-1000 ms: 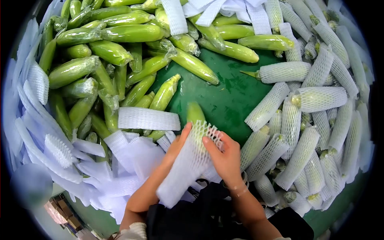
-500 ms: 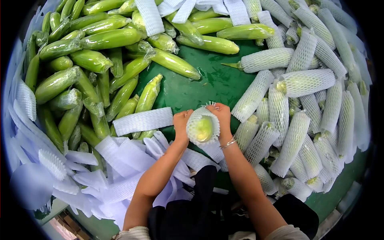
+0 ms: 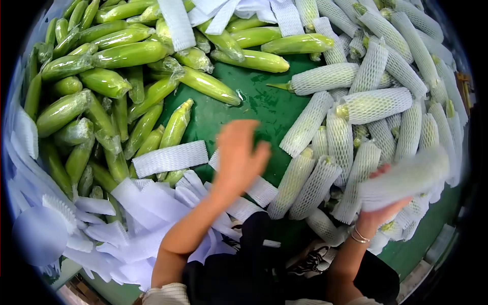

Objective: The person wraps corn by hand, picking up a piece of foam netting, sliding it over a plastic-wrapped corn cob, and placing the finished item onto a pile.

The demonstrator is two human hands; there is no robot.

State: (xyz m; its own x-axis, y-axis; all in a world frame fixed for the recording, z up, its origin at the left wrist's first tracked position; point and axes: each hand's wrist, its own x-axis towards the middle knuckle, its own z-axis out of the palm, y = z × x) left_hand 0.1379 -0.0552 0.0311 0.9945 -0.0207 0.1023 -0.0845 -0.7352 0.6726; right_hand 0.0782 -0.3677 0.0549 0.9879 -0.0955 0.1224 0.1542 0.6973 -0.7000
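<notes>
Left side of the green table [image 3: 264, 109] is where my unwrapped corn [image 3: 104, 81] sits, a big heap of green ears in clear film running up into the far left corner. Flat white foam net sleeves [image 3: 170, 158] lie along the near left edge, one loose on top just by the heap.

My left hand [image 3: 239, 155] is over the bare middle of the table, fingers spread wide, nothing in it, a bit motion-blurred. Nearest things to it are that loose sleeve and the closest bare ear [image 3: 175, 124].

My right hand [image 3: 384, 206] is out at the near right, closed around a sleeved ear [image 3: 406, 175], held above the pile of finished netted corn [image 3: 373, 104].

To do this bit well, I'd say: set the wrapped ear down parallel with its neighbours so the pile doesn't slide, and pick a bare ear by the thick end so the net goes on tip-first.
</notes>
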